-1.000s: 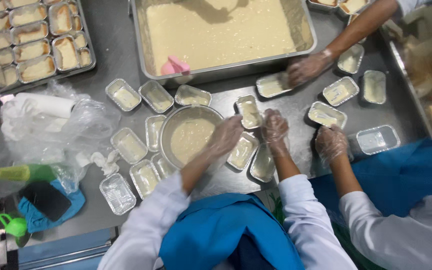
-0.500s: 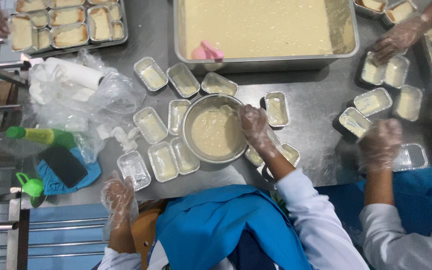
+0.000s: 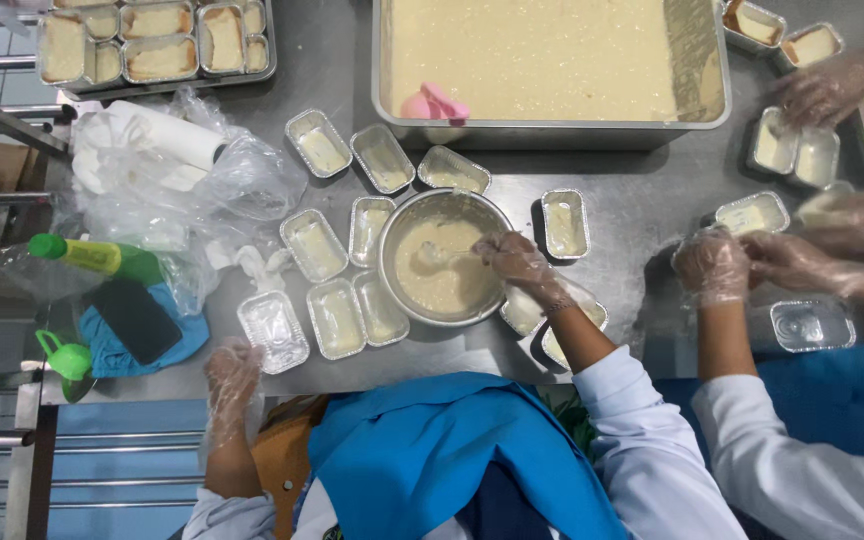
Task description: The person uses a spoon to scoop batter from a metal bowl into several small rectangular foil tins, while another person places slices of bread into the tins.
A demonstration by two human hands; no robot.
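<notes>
My right hand (image 3: 518, 262), in a clear plastic glove, grips a spoon (image 3: 434, 254) dipped into the pale batter in a round metal bowl (image 3: 390, 232). My left hand (image 3: 232, 378), also gloved, rests empty at the near table edge, just below an empty foil tin (image 3: 272, 331). Several small foil tins ring the bowl. The ones to its left, such as the tin (image 3: 314, 244), hold a thin layer of batter. My right forearm covers part of the tins on the bowl's right.
A large steel pan of batter (image 3: 552, 132) with a pink scraper (image 3: 434, 103) stands at the back. A tray of filled tins (image 3: 157, 42) is at the far left. Plastic bags, a green bottle (image 3: 92, 257), a dark phone (image 3: 137, 320). A co-worker's gloved hands (image 3: 752, 265) work at right.
My left hand has left the bowl and dropped to the near table edge. My right hand has moved onto the bowl and now holds the spoon in the batter.
</notes>
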